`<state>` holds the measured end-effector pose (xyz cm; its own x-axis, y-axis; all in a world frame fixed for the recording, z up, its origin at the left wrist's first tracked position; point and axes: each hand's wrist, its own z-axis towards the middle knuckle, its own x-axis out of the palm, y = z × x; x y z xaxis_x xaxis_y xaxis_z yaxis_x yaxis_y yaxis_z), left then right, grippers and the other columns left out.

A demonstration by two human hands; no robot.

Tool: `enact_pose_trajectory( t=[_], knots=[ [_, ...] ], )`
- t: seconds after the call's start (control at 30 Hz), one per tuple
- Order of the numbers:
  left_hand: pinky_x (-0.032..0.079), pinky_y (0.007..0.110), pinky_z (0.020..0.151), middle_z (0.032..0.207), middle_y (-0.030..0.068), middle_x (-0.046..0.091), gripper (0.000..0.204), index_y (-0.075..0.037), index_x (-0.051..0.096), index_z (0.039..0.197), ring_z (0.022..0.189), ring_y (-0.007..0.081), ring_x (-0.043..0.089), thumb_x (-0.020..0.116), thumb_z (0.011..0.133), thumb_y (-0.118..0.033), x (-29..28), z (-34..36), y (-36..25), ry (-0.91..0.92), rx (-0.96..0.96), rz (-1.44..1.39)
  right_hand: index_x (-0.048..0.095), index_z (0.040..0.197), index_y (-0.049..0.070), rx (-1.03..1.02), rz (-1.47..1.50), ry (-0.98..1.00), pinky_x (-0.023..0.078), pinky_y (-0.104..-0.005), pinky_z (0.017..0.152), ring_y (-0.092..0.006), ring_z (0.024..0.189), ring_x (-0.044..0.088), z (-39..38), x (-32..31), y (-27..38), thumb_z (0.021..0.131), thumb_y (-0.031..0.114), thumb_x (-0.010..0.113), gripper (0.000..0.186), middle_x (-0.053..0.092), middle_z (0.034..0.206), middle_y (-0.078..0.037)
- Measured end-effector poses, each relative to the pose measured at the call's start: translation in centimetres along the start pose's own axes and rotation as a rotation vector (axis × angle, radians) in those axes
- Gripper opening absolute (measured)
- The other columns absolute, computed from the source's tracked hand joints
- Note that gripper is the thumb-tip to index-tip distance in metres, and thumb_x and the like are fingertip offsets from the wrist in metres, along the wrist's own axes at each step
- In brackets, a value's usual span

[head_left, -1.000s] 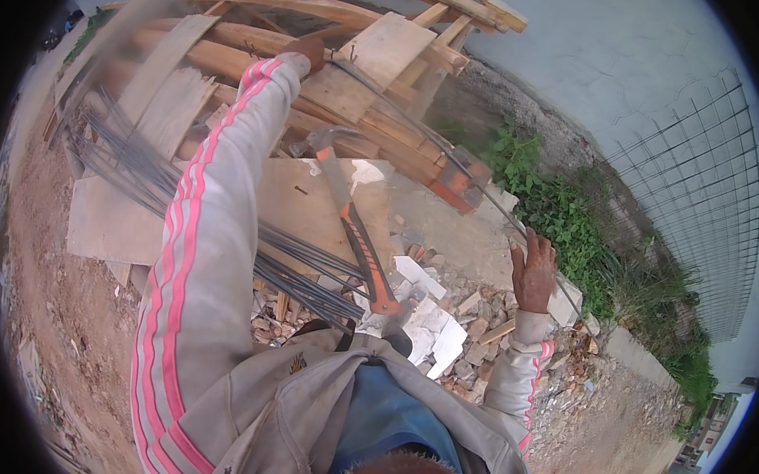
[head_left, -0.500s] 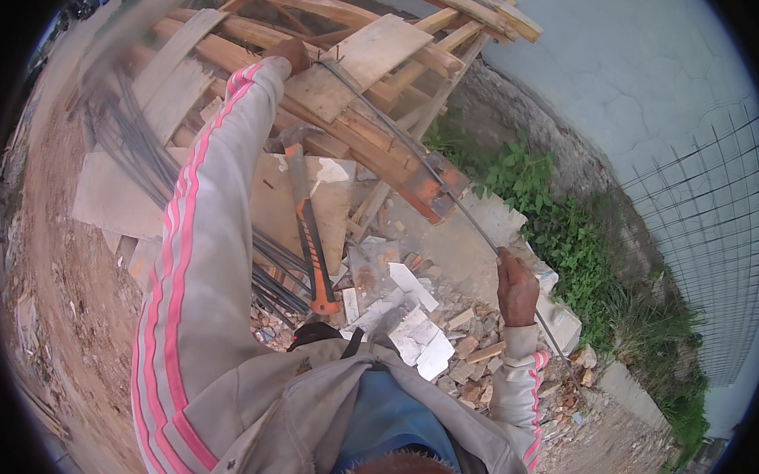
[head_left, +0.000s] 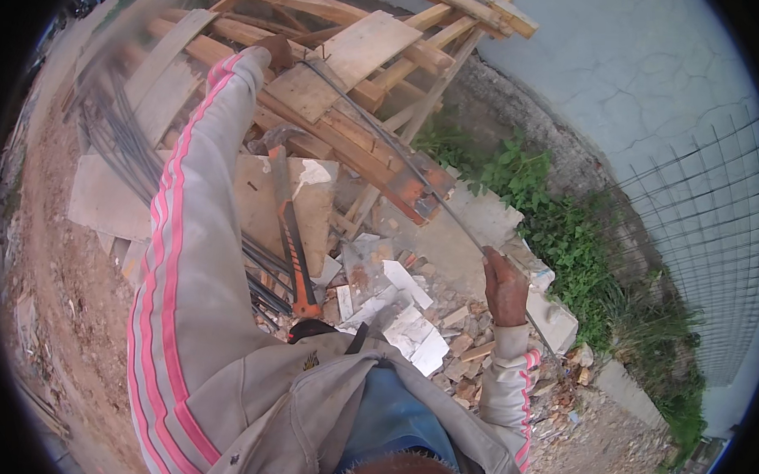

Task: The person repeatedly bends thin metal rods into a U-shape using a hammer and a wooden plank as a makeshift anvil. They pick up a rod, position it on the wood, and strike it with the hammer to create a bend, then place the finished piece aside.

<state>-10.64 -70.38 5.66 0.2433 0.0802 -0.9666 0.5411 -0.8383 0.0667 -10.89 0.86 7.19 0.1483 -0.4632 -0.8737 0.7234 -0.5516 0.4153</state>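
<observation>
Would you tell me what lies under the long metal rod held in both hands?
Under the rod lie stacked wooden planks and broken tile rubble. The ground beneath the planks is hidden.

**Steel rod held at both ends**

A long, thin steel rod [head_left: 400, 163] runs on a slant across the timber pile, from the upper left down to the lower right. It is dark grey, ribbed along its length as far as can be told, and slightly bowed rather than dead straight. Its upper end sits in the left hand [head_left: 275, 49], stretched out far over the stacked planks. Lower down it passes through the right hand [head_left: 504, 286], closed round it above the rubble, and a short length carries on past that hand toward the lower right. Between the hands the rod hangs clear of the planks, crossing over a flat board and a red-stained beam.
</observation>
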Motion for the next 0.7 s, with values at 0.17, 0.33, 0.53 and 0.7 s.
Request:
enact_pose_trajectory(
  t=[0.17, 0.33, 0.53, 0.7],
  knots=[
    [0.055, 0.042, 0.08, 0.092, 0.0149, 0.076, 0.037, -0.002, 0.077, 0.086, 0.085, 0.0317, 0.072, 0.073, 0.08, -0.039, -0.4, -2.5, 1.1, -0.084, 0.059, -0.033, 0.07, 0.115, 0.007, -0.014, 0.077, 0.026, 0.051, -0.0478, 0.064, -0.0403, 0.075, 0.066, 0.6, -0.1, -0.1, 0.092, 0.007, 0.065, 0.023, 0.067, 0.084, -0.02],
    [0.055, 0.042, 0.079, 0.089, 0.016, 0.075, 0.034, -0.003, 0.077, 0.088, 0.083, 0.0306, 0.072, 0.075, 0.079, -0.036, -1.9, -4.2, -0.2, -0.042, 0.045, -0.079, 0.07, 0.116, 0.008, 0.037, 0.094, 0.08, 0.052, -0.0474, 0.067, -0.041, 0.079, 0.067, 0.7, -0.5, 0.1, 0.094, 0.009, 0.063, 0.023, 0.068, 0.086, -0.021],
    [0.054, 0.043, 0.092, 0.112, 0.0162, 0.074, 0.043, -0.009, 0.076, 0.111, 0.105, 0.0331, 0.07, 0.074, 0.08, -0.039, -2.9, -4.0, -1.8, -0.002, 0.045, -0.166, 0.07, 0.116, 0.007, 0.043, 0.119, 0.068, 0.052, -0.0472, 0.068, -0.0408, 0.08, 0.067, 0.3, -0.1, -0.2, 0.095, 0.01, 0.063, 0.023, 0.069, 0.089, -0.021],
    [0.054, 0.046, 0.086, 0.096, 0.0148, 0.076, 0.033, -0.014, 0.078, 0.1, 0.091, 0.0344, 0.072, 0.067, 0.084, -0.041, -1.6, -4.6, -2.9, -0.351, 0.125, -0.286, 0.07, 0.116, 0.008, 0.034, 0.047, 0.074, 0.051, -0.0474, 0.066, -0.0404, 0.078, 0.066, 0.7, -0.6, 0.4, 0.097, 0.013, 0.061, 0.022, 0.068, 0.086, -0.02]
  ],
)
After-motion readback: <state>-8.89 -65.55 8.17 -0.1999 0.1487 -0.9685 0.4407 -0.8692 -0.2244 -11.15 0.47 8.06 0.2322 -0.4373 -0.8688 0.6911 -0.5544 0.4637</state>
